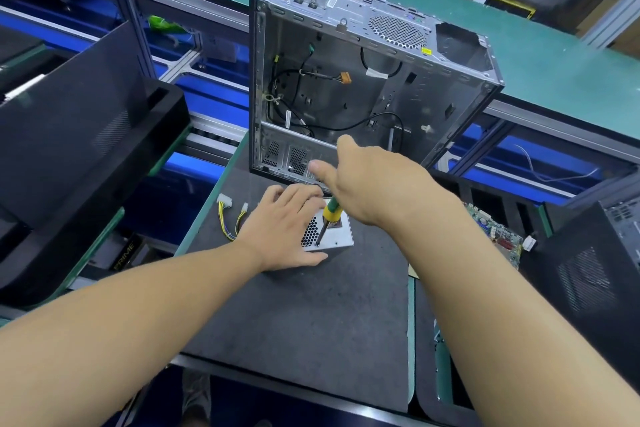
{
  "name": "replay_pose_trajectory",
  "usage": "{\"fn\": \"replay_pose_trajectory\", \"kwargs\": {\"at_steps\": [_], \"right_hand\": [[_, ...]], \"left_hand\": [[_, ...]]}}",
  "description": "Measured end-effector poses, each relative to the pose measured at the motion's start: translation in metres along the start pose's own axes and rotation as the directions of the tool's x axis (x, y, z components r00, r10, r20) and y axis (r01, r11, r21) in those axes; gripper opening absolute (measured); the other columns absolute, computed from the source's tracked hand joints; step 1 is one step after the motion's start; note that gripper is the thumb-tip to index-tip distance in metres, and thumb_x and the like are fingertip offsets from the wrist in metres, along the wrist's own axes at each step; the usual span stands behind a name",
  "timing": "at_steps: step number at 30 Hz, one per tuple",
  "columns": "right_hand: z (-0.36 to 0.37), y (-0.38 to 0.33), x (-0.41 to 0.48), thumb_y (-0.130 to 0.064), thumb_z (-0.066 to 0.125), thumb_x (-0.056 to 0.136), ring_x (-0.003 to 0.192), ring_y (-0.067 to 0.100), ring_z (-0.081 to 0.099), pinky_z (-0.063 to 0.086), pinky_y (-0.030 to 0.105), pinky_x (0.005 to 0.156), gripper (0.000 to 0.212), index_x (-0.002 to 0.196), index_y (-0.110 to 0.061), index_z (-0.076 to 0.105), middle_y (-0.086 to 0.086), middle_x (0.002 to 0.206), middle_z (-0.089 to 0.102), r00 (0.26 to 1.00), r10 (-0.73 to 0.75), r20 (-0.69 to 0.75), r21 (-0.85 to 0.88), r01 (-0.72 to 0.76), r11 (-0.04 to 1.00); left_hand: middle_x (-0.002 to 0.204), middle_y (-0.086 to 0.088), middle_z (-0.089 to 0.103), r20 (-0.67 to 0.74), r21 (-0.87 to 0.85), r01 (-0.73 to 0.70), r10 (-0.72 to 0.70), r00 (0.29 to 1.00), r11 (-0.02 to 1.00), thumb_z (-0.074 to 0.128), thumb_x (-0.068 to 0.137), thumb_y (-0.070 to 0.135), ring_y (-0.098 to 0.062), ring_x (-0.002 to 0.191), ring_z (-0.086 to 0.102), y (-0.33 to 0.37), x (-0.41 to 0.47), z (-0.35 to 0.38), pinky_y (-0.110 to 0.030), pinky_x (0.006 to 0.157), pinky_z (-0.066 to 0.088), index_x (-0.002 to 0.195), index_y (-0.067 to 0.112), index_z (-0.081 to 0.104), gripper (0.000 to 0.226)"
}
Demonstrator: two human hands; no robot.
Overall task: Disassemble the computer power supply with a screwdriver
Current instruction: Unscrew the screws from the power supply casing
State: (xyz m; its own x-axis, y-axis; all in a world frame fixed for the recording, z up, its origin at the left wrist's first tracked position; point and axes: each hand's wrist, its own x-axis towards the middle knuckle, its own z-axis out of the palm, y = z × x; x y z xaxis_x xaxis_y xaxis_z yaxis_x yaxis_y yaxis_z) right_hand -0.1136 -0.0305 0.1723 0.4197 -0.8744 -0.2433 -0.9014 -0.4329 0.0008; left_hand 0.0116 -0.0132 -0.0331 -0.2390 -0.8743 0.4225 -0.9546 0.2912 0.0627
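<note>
Head view, entries taken from left to right:

1. Black computer cases (86, 135) are seen stacked at the far left, beside the table (294, 315), which is covered by a dark grey mat.
2. A bundle of yellow and black cables (227, 222) with white connectors is laid on the mat, just left of the power supply.
3. The left hand (284, 229) is laid flat over the power supply, with its fingers extended across the top and the thumb set against the near side. Nothing is gripped by it.
4. The power supply (337, 236), a silver metal box with a honeycomb grille, is placed on the mat near the middle of the table, just in front of the open case.
5. The screwdriver (330, 213), with a green and yellow handle, is held tilted; its tip is set at the near edge of the grilled face.
6. The right hand (374, 184) is closed round the upper handle of the screwdriver. Most of the grip is hidden by the back of the hand.
7. An open silver computer case (363, 80) is stood behind the power supply, with loose black wiring noted inside.
8. A green circuit board (498, 236) is seen to the right, below table level.
9. Another black case (588, 270) is seen at the far right.
</note>
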Motion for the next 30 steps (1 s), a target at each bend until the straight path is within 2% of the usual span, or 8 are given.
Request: {"fn": "replay_pose_trajectory", "kwargs": {"at_steps": [3, 5, 8, 14, 18, 21, 26, 30], "right_hand": [[0.003, 0.002, 0.003, -0.035, 0.038, 0.104, 0.061, 0.018, 0.045, 0.033, 0.034, 0.052, 0.023, 0.1, -0.013, 0.039, 0.001, 0.074, 0.045, 0.997, -0.071, -0.015, 0.012, 0.071, 0.997], [0.003, 0.001, 0.005, -0.021, 0.046, 0.1, 0.073, 0.023, 0.054, 0.046, 0.037, 0.063, 0.011, 0.104, -0.012, 0.043, 0.005, 0.089, 0.052, 0.993, -0.112, 0.04, 0.015, 0.112, 0.994], [-0.003, -0.001, 0.003, -0.018, 0.044, 0.097, 0.089, 0.029, 0.057, 0.05, 0.042, 0.081, 0.015, 0.112, -0.014, 0.045, 0.006, 0.108, 0.048, 0.981, -0.144, 0.134, 0.05, 0.138, 0.989], [-0.009, -0.007, -0.002, -0.027, 0.047, 0.093, 0.096, 0.028, 0.046, 0.047, 0.042, 0.081, 0.023, 0.115, -0.02, 0.045, 0.002, 0.112, 0.044, 0.969, -0.151, 0.196, 0.056, 0.142, 0.988], [-0.006, -0.004, 0.004, -0.048, 0.036, 0.1, 0.076, 0.025, 0.053, 0.042, 0.038, 0.065, 0.029, 0.1, -0.019, 0.038, 0.001, 0.088, 0.051, 0.989, -0.064, 0.136, 0.035, 0.059, 0.998], [-0.004, -0.003, 0.008, -0.04, 0.035, 0.104, 0.064, 0.016, 0.045, 0.034, 0.033, 0.054, 0.025, 0.097, -0.016, 0.039, 0.0, 0.078, 0.048, 0.993, -0.073, 0.088, 0.042, 0.07, 0.997], [-0.01, -0.009, 0.011, -0.017, 0.042, 0.097, 0.083, 0.025, 0.057, 0.047, 0.036, 0.07, 0.014, 0.11, -0.015, 0.046, 0.006, 0.109, 0.049, 0.981, -0.105, 0.16, 0.058, 0.097, 0.994], [-0.014, -0.009, 0.006, -0.022, 0.047, 0.093, 0.074, 0.023, 0.05, 0.04, 0.035, 0.061, 0.021, 0.113, -0.019, 0.045, 0.004, 0.113, 0.038, 0.967, -0.091, 0.236, 0.057, 0.08, 0.995]], "left_hand": [[0.113, 0.006, 0.038, -0.038, -0.019, -0.075, 0.075, 0.996, 0.997, 0.059, 0.067, 0.071, -0.022, 0.105, 0.045, 0.003, -0.005, 0.001, -0.04, 0.087, 0.038, 0.089, 0.02, 0.057, 0.056], [0.1, 0.008, 0.04, -0.054, -0.056, -0.102, 0.099, 0.994, 0.993, 0.058, 0.07, 0.069, -0.022, 0.096, 0.048, 0.005, -0.009, 0.002, -0.039, 0.085, 0.037, 0.075, 0.024, 0.054, 0.045], [0.084, 0.01, 0.043, -0.001, -0.068, -0.085, 0.085, 0.996, 0.994, 0.055, 0.07, 0.07, -0.02, 0.085, 0.049, 0.006, -0.008, 0.001, -0.037, 0.082, 0.037, 0.068, 0.028, 0.051, 0.042], [0.076, 0.017, 0.039, 0.133, -0.172, 0.025, -0.002, 0.991, 0.985, 0.063, 0.066, 0.067, -0.015, 0.082, 0.048, 0.0, 0.002, -0.007, -0.035, 0.081, 0.035, 0.068, 0.033, 0.048, 0.037], [0.078, 0.016, 0.051, 0.197, -0.263, 0.098, -0.046, 0.979, 0.96, 0.058, 0.064, 0.067, -0.01, 0.087, 0.047, -0.004, 0.006, -0.01, -0.029, 0.081, 0.027, 0.068, 0.038, 0.048, 0.031], [0.083, 0.015, 0.053, 0.237, -0.32, 0.124, -0.047, 0.97, 0.939, 0.058, 0.065, 0.062, -0.007, 0.087, 0.044, -0.009, 0.01, -0.011, -0.026, 0.083, 0.025, 0.071, 0.035, 0.059, 0.027], [0.083, 0.016, 0.052, 0.298, -0.396, 0.146, -0.024, 0.954, 0.907, 0.062, 0.065, 0.05, -0.006, 0.089, 0.042, -0.012, 0.012, -0.015, -0.023, 0.083, 0.021, 0.07, 0.041, 0.059, 0.01], [0.081, 0.02, 0.054, 0.335, -0.406, 0.167, -0.024, 0.942, 0.899, 0.059, 0.064, 0.049, -0.004, 0.089, 0.039, -0.012, 0.014, -0.017, -0.023, 0.083, 0.02, 0.072, 0.043, 0.061, 0.011]]}}
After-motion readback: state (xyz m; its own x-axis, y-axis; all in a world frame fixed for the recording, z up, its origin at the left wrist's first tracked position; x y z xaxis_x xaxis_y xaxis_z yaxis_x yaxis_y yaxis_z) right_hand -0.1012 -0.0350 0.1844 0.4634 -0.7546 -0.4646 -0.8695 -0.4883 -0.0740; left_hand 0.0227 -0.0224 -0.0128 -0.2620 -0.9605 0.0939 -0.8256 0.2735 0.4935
